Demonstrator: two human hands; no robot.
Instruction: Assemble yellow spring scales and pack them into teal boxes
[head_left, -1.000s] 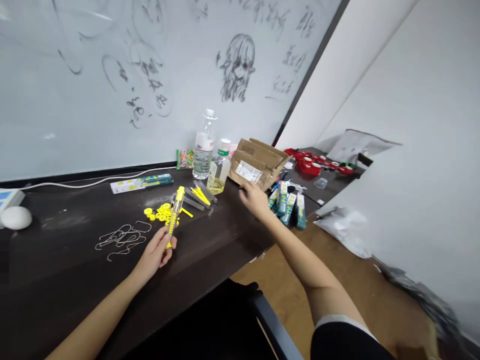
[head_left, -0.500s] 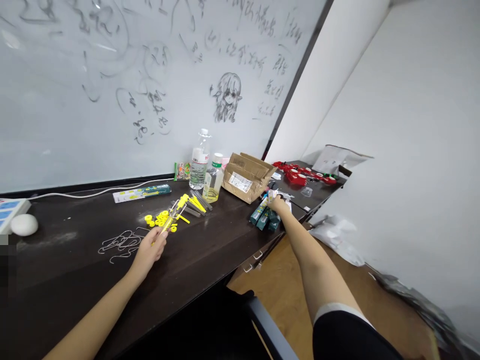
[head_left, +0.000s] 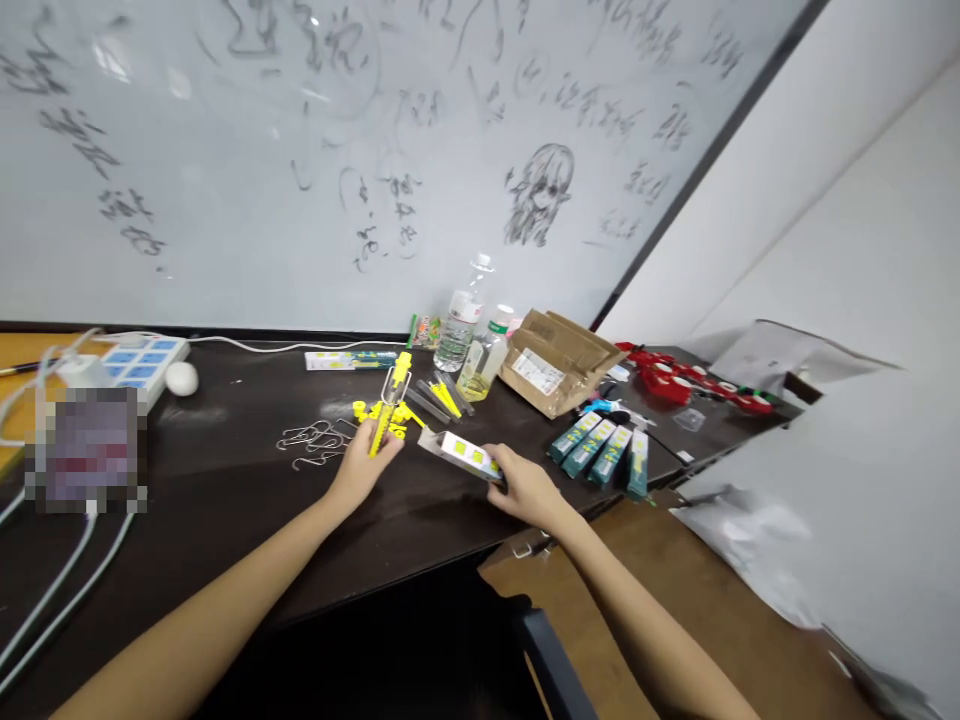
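Moved leftward: right hand (head_left: 529,490), fingers clamped on a box (head_left: 466,454) — left hand (head_left: 363,458), fingers clamped round a yellow tube (head_left: 385,416).

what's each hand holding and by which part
The left hand holds a yellow-and-clear tool near its lower end. The right hand holds a slim box by the end nearer that hand.
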